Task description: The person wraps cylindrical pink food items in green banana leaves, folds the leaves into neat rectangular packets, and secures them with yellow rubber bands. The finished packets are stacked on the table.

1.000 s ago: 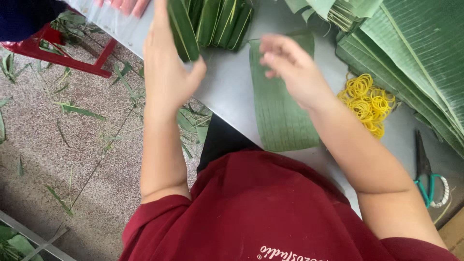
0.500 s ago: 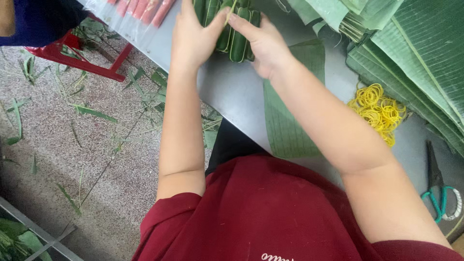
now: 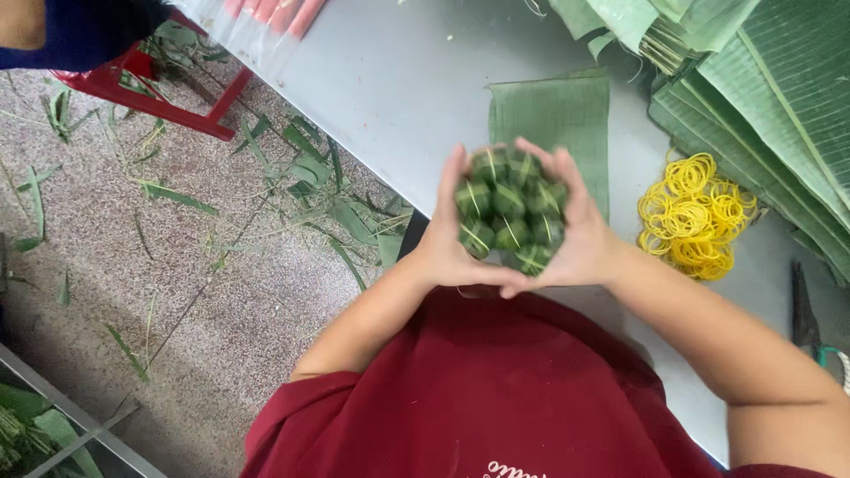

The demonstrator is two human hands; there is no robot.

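1. We have the bundle of leaf-wrapped rolls cupped end-on between both hands, held up over the near edge of the grey table, close to our chest. We count roughly nine or ten little green parcels, each tied with a thin strip.

2. Grip check: the left hand curls around the left side of the cluster and the right hand around the right, with fingertips nearly meeting at the top and thumbs close together underneath. So both hands are closed around the bundle, pressing inward.

3. To do this bit well, we'd say keep the squeeze even from both sides so the rolls pack into a tight round cluster and none pops out of the middle. Keep the ends level too; a roll that sticks out makes the whole pack sloppy.

4. The cut banana leaf strip lies flat on the table just beyond our hands, so we'd want the bundle squared up with it if it goes down there.

5. The yellow rubber bands sit in a loose pile just right of our right wrist, easy reach. The scissors are further right, at the table's edge.

6. The stacked banana leaves fill the far right corner, well apart from the work. Leaf scraps litter the floor to our left.
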